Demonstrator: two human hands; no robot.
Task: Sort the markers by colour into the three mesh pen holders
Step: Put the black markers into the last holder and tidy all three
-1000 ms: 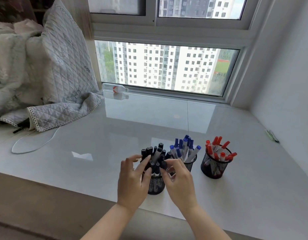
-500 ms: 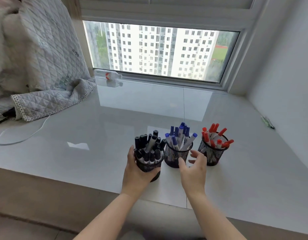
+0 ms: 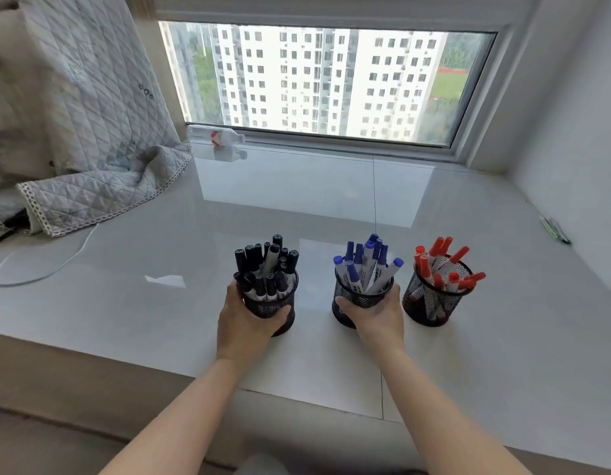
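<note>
Three black mesh pen holders stand in a row on the white sill. The left holder [image 3: 276,305] is packed with black markers [image 3: 268,265], and my left hand [image 3: 244,320] grips it from the near side. The middle holder [image 3: 360,296] carries blue markers [image 3: 365,265]; my right hand [image 3: 376,317] grips its front. The right holder [image 3: 434,303] stands alone with red markers [image 3: 441,265] fanned out of it.
A quilted blanket [image 3: 91,132] is heaped at the left with a white cable [image 3: 40,269] looping out from under it. A small plastic bottle [image 3: 216,135] lies by the window frame. Thin green pens [image 3: 554,229] lie against the right wall.
My right hand has closed round the blue-marker holder. The left holder with my left hand has shifted left, widening the gap between the black and blue holders.
</note>
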